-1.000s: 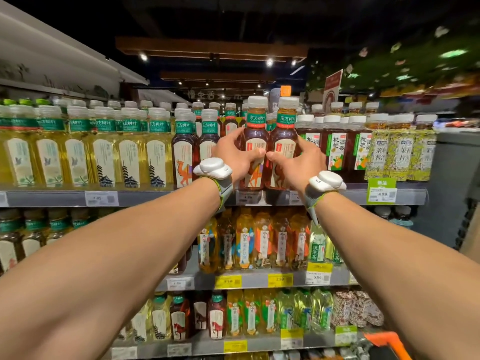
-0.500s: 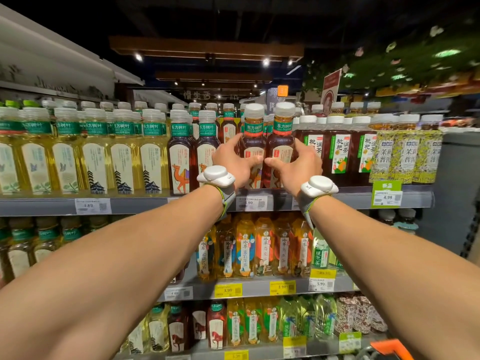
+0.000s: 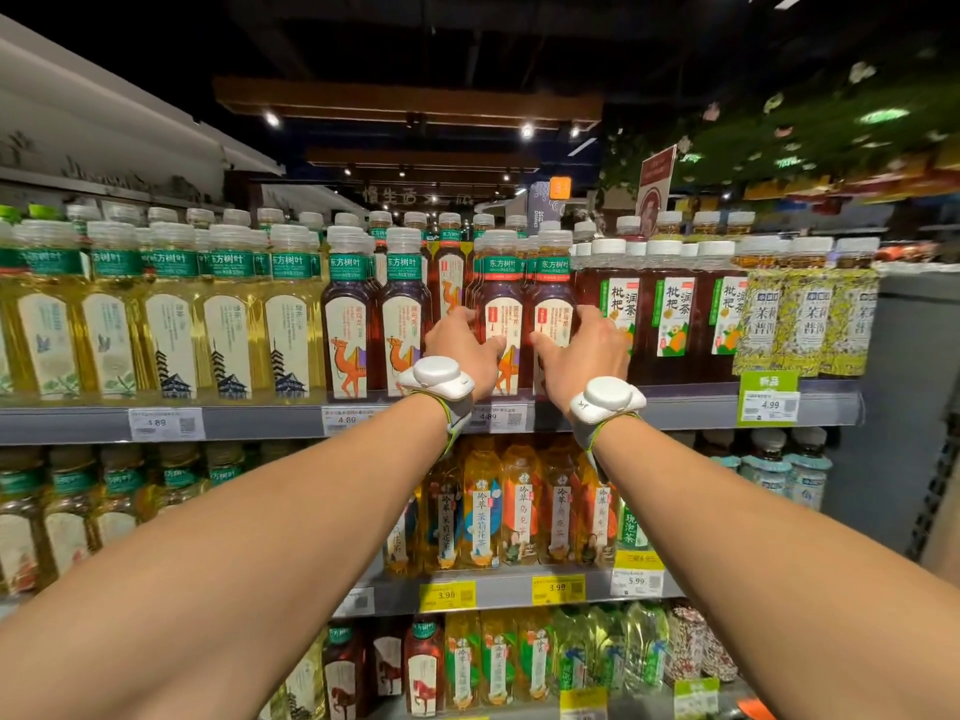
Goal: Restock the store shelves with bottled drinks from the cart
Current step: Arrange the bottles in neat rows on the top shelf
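Note:
Two dark tea bottles with white caps and camel labels stand side by side on the top shelf (image 3: 270, 422). My left hand (image 3: 461, 346) grips the left dark bottle (image 3: 497, 298), fingers curled round its left side. My right hand (image 3: 586, 349) grips the right dark bottle (image 3: 551, 298), fingers wrapped round its right side. Both bottles stand upright on the shelf, in line with two matching camel-label bottles (image 3: 375, 314) to their left. A white sensor band sits on each wrist.
Yellow tea bottles (image 3: 171, 314) fill the top shelf's left part; dark loquat tea bottles (image 3: 670, 309) and floral-wrapped bottles (image 3: 810, 314) stand at right. Lower shelves hold orange and green drinks (image 3: 519, 504). An orange cart corner (image 3: 756, 711) shows at bottom right.
Both hands have lowered the two dark bottles and pushed them back onto the top shelf, where they now stand in line with the row.

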